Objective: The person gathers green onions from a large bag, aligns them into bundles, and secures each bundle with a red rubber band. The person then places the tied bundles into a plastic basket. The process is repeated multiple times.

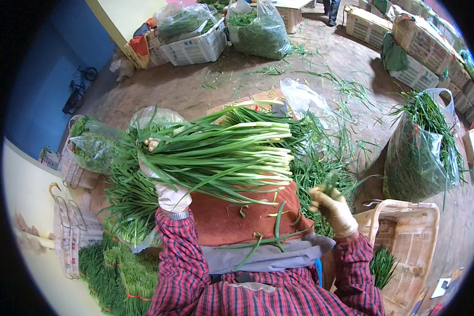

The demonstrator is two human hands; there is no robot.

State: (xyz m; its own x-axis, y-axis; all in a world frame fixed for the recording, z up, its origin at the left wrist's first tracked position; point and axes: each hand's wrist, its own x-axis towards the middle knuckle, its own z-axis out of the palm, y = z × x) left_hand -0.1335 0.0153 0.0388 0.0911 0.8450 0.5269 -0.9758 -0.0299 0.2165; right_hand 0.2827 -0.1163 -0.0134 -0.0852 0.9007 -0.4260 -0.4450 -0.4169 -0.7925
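A large loose bunch of garlic chives [221, 158] lies across my left hand [172, 193], its pale stalk ends pointing right. My left hand wears a whitish glove, and the leaves hide most of its fingers. On the right, my gloved right hand [335, 209] has its fingers curled around a few green leaf scraps [331, 182], apart from the bunch. Below the bunch, a reddish-brown cloth [237, 227] covers my lap, with some loose leaves [278, 225] on it. A grey cloth [268, 254] shows at its near edge.
Tied chive bundles [132, 272] stand at the lower left. To the right are a plastic crate [412, 237] and a filled clear bag [412, 170]. Leaf scraps [324, 173] cover the floor ahead. Farther off stand a white crate [195, 49], another bag [260, 37] and stacked crates [418, 43]; a person's legs [331, 12] show.
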